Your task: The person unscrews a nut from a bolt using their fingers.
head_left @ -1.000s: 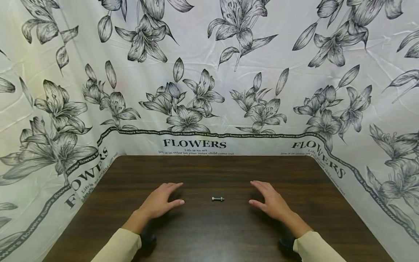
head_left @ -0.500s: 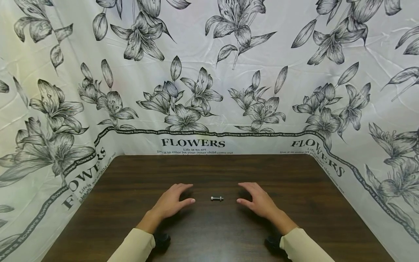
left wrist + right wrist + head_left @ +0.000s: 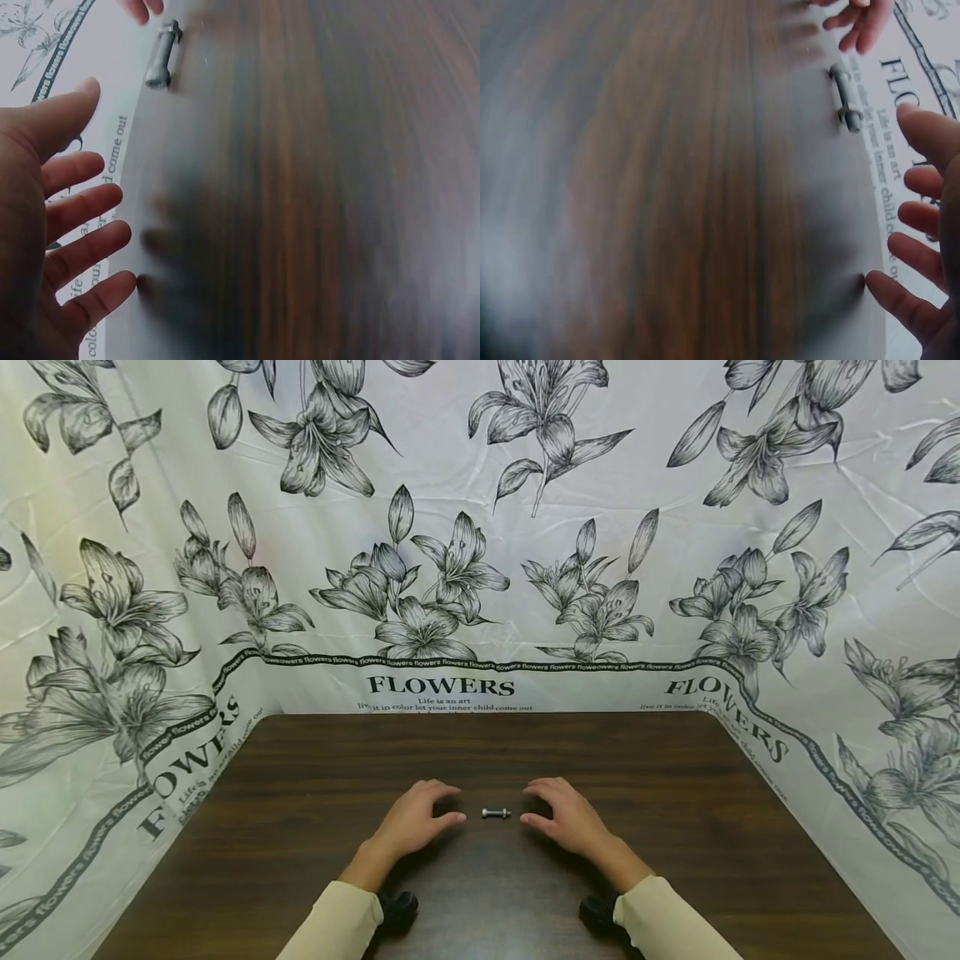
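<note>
A small metal bolt (image 3: 495, 813) with a nut on its right end lies on its side on the dark wooden table. To its left is my left hand (image 3: 414, 817), fingers spread and relaxed, holding nothing. My right hand (image 3: 567, 815) mirrors it on the other side, also loose and without anything in its grip. Neither hand touches the bolt. In the left wrist view the bolt (image 3: 163, 56) shows its round head nearest the camera. From the right wrist view the nut end of the bolt (image 3: 846, 99) faces me.
The wooden table (image 3: 480, 752) reaches back to a white curtain (image 3: 465, 585) printed with black lilies and the word FLOWERS. That curtain also hangs along the left and right sides of the table. A dark band sits at each wrist.
Both hands have come inward toward the bolt, the left moving right and the right moving left. The bolt stays in place on the table; the head view has shifted slightly.
</note>
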`<state>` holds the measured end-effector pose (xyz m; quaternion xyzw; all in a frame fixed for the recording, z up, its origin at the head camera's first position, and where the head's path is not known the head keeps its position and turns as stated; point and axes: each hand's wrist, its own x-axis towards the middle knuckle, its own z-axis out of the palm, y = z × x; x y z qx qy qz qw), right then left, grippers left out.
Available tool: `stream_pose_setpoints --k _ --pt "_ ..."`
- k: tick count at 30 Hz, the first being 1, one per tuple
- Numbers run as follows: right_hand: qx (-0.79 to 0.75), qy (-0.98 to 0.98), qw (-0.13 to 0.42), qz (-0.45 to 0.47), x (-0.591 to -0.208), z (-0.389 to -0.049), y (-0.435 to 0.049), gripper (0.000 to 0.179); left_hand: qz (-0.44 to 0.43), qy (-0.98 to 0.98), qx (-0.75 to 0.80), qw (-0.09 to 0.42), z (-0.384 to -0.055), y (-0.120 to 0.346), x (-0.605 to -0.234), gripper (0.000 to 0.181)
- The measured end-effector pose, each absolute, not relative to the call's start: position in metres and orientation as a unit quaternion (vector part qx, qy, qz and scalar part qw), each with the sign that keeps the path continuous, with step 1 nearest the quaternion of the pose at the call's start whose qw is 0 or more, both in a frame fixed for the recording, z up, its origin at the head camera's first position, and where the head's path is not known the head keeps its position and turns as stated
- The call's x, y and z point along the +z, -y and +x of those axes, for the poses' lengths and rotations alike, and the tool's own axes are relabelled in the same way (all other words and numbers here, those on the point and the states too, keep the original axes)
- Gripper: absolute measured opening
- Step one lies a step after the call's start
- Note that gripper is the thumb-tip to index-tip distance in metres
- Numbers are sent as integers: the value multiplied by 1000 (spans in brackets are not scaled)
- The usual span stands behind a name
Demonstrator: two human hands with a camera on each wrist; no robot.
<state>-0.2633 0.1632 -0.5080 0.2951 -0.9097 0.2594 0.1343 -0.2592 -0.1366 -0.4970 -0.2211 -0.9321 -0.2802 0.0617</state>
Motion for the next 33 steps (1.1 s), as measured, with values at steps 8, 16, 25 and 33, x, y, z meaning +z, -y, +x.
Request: stream_pose_setpoints --k 8,16,25,33 --pt "261 910 132 295 -513 -263 -146 34 -234 922 -298 74 -260 119 -497 39" --pt "260 916 123 280 -514 -260 -133 24 -221 924 -303 77 -261 102 -503 37" --pt "271 924 118 244 -515 -261 -127 13 -192 933 -287 102 -260 83 -508 32" --pt "285 924 132 220 -516 -263 -120 10 -154 942 -268 133 -259 73 -513 20"
